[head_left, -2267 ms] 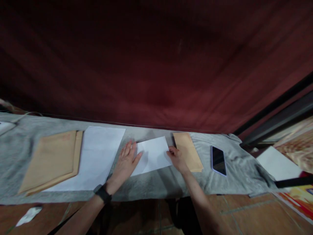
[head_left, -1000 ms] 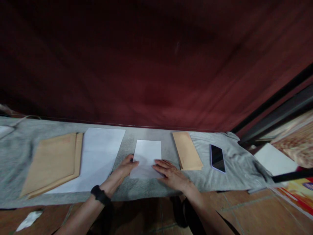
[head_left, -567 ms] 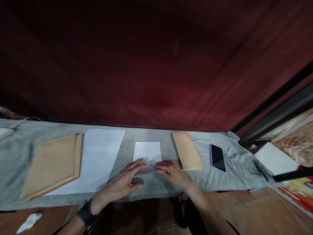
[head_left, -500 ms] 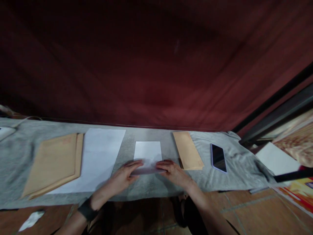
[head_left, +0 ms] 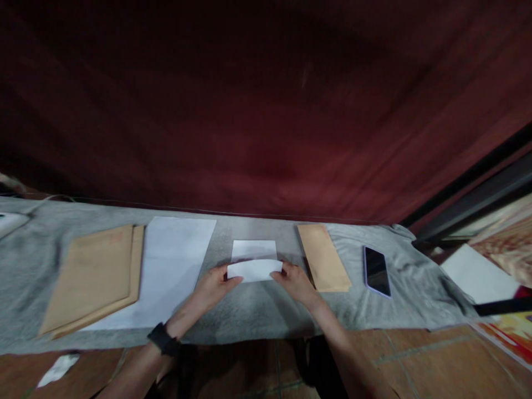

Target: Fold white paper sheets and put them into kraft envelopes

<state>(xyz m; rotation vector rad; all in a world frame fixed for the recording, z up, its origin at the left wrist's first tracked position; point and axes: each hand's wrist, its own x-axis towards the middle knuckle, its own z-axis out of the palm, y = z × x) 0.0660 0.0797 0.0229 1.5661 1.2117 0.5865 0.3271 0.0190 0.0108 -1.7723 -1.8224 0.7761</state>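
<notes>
A white sheet of paper is held between my two hands, its near part folded over into a curved band. Its far part lies flat on the grey cloth. My left hand pinches the left end of the band, thumb on top and fingers behind. At the right end, my right hand grips it the same way. To the left lies a stack of larger white paper, partly under brown envelopes. Right of my right hand rests a small stack of narrow brown envelopes.
A phone lies on the grey cloth at the right. Behind the cloth hangs a dark red curtain. A white device with a cable sits at the far left. Dark bars stand at the right edge.
The folded near part of the paper has risen and now shows as a bright curved band. Both hands have shifted their grip to its ends, thumbs on top.
</notes>
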